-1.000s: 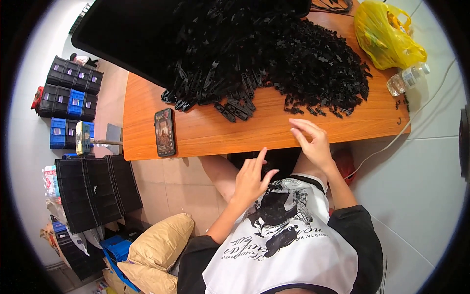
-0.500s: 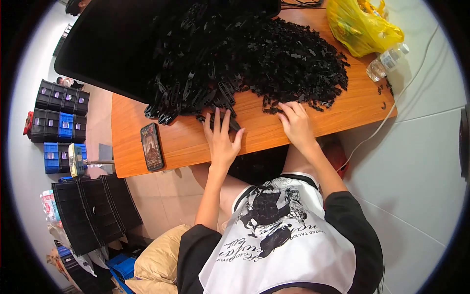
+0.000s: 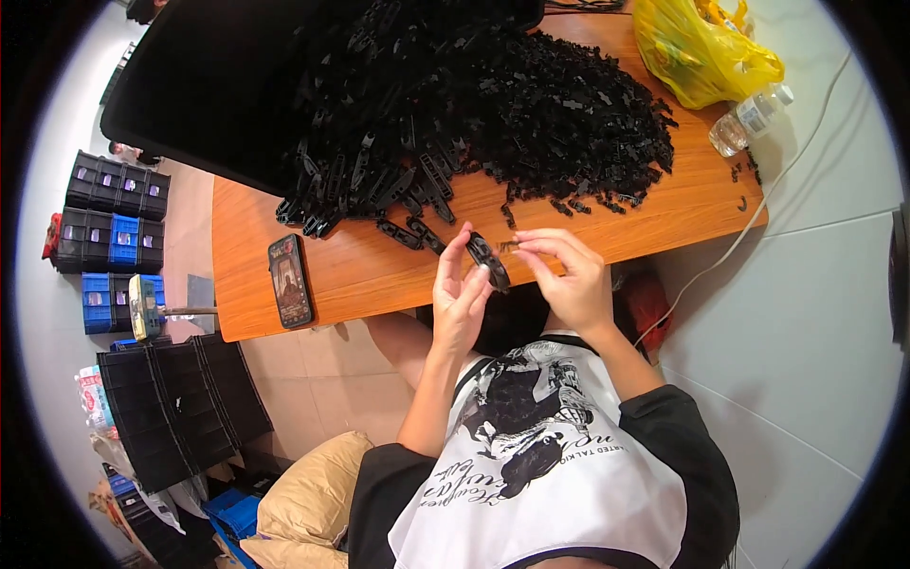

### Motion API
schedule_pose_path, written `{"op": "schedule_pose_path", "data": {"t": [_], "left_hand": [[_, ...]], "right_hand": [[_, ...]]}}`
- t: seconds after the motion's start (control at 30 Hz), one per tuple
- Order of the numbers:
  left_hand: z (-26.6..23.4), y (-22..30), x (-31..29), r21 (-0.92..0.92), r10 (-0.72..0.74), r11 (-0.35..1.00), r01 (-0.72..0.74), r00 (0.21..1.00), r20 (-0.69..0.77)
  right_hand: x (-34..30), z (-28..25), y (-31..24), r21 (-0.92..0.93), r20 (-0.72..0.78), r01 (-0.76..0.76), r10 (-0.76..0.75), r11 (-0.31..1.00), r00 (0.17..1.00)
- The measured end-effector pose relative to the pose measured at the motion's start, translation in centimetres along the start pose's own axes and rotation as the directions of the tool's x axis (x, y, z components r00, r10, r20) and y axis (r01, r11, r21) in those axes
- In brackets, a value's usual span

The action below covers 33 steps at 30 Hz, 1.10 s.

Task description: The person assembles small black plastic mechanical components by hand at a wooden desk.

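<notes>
Between the thumb and fingers of my left hand (image 3: 457,311) is a long black slotted plastic part (image 3: 487,260), held tilted above the table's near edge. My right hand (image 3: 574,283) pinches a small, thin dark piece (image 3: 509,247) close beside that part; its exact shape is too small to make out. Just beyond my left hand, a few similar long parts (image 3: 400,234) lie loose on the wooden table (image 3: 355,280). Behind them spreads a heap of long black parts (image 3: 379,185), and to its right a heap of small black pieces (image 3: 592,119).
A large black bin (image 3: 204,104) leans at the table's back left. On the left lies a phone (image 3: 290,282). A yellow plastic bag (image 3: 697,52) and a clear bottle (image 3: 749,121) sit at the far right, near a white cable (image 3: 758,213). Stacked crates (image 3: 118,185) stand beyond the table.
Both hands have drawn back from the heaps and come together at the table's near edge. My left hand has lifted a long black part, and my right hand has brought over a small piece.
</notes>
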State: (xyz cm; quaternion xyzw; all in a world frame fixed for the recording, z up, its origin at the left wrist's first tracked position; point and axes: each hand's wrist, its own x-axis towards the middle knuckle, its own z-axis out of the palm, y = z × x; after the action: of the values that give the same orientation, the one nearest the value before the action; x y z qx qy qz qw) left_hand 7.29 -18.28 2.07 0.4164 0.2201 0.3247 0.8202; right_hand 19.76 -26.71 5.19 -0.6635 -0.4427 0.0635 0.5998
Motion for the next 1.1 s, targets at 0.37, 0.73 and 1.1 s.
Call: {"op": "schedule_pose_path", "data": {"t": [0.37,0.73,1.1], "left_hand": [[0.5,0.9,-1.3,-0.279,-0.022,0.960,0.025,1.000,0.016],[1.0,1.4,-2.1,-0.226,0.085,0.969,-0.102,0.993,-0.083],[0.9,1.9,-2.3,-0.102,0.162,0.980,-0.173,0.980,-0.112]], "right_hand": [[-0.6,0.6,-2.4,0.019,0.041,0.152,-0.152,0.988,0.987],[-0.7,0.9,-3.4,-0.007,0.000,0.148,-0.148,0.989,0.989],[-0.9,1.3,-3.4,-0.005,0.076,0.170,-0.169,0.985,0.983]]}}
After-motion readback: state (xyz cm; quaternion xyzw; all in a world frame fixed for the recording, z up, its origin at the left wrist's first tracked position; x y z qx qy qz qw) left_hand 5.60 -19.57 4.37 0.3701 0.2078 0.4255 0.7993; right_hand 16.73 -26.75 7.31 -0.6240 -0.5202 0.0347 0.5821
